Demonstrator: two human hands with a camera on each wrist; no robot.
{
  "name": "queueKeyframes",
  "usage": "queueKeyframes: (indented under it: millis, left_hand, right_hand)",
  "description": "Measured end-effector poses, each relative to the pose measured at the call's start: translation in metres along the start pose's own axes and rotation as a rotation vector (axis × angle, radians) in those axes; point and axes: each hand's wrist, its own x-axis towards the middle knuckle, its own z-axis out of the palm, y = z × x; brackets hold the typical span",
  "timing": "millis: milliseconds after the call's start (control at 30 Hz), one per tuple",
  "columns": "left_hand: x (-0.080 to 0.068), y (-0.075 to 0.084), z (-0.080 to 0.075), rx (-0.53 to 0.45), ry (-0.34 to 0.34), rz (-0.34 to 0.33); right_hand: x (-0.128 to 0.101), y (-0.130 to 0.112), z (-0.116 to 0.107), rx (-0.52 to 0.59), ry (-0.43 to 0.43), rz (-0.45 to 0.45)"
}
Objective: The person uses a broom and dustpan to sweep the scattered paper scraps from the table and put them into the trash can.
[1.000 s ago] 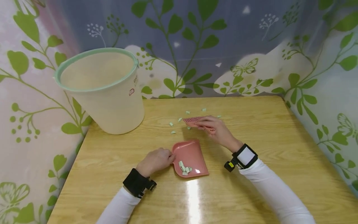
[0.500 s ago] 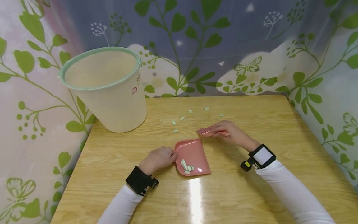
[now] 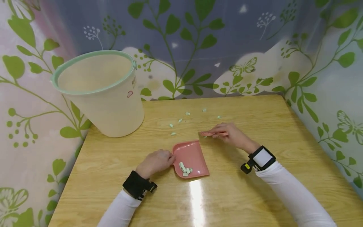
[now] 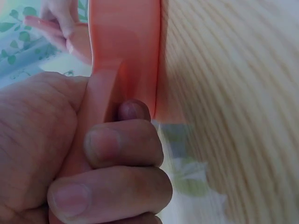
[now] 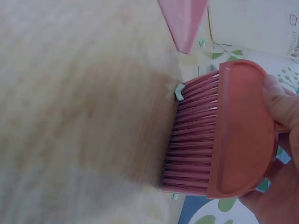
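Note:
My left hand [image 3: 156,162] grips the handle of a pink dustpan [image 3: 193,154], its fingers wrapped round it in the left wrist view. The pan lies on the table, its straight edge facing right, with several pale green pieces [image 3: 186,170] inside. My right hand [image 3: 233,135] holds a small pink hand brush [image 5: 247,130], just beyond the pan's far right corner. In the right wrist view one pale green piece [image 5: 179,92] lies against the bristle tips at one end of the brush. Other pale green pieces [image 3: 171,125] are scattered farther back on the table.
A large cream bin [image 3: 113,110] with a mint-green rim stands at the table's back left. Behind and beside the wooden table [image 3: 255,116] hangs leaf-patterned cloth [image 3: 246,41]. Two loose pieces lie farthest back, one of them a small piece [image 3: 219,117] toward the right.
The brush has moved right and nearer to me, away from the scattered pieces, and one piece now lies by its bristles. The left hand and dustpan stay in place.

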Motion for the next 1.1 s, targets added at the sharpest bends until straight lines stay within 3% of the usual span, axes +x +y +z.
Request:
queueKeyframes:
  millis: [233,367,467,567,733,1100]
  left_hand:
    - [0.005,-0.009,-0.004,0.058,0.03,-0.003]
    - [0.011,-0.012,-0.004,0.072,0.039,0.001]
    - [0.015,-0.013,-0.004,0.071,0.053,-0.005]
    - [0.017,-0.013,-0.003,0.073,0.05,-0.022]
    - [0.019,-0.011,-0.003,0.09,0.049,-0.026]
    - [0.025,-0.008,0.001,0.118,0.094,0.008]
  right_hand:
    - [-0.016,-0.01,-0.007,0.019,-0.012,0.009]
    - [-0.014,-0.014,-0.01,-0.105,0.072,0.021]
    - [-0.01,-0.015,-0.005,-0.229,0.124,0.096]
    - [-0.007,-0.018,0.002,-0.261,0.142,0.185]
    - [-0.001,-0.03,0.016,-0.159,0.17,0.26]
    - [0.016,-0.062,0.046,0.015,0.264,0.318]
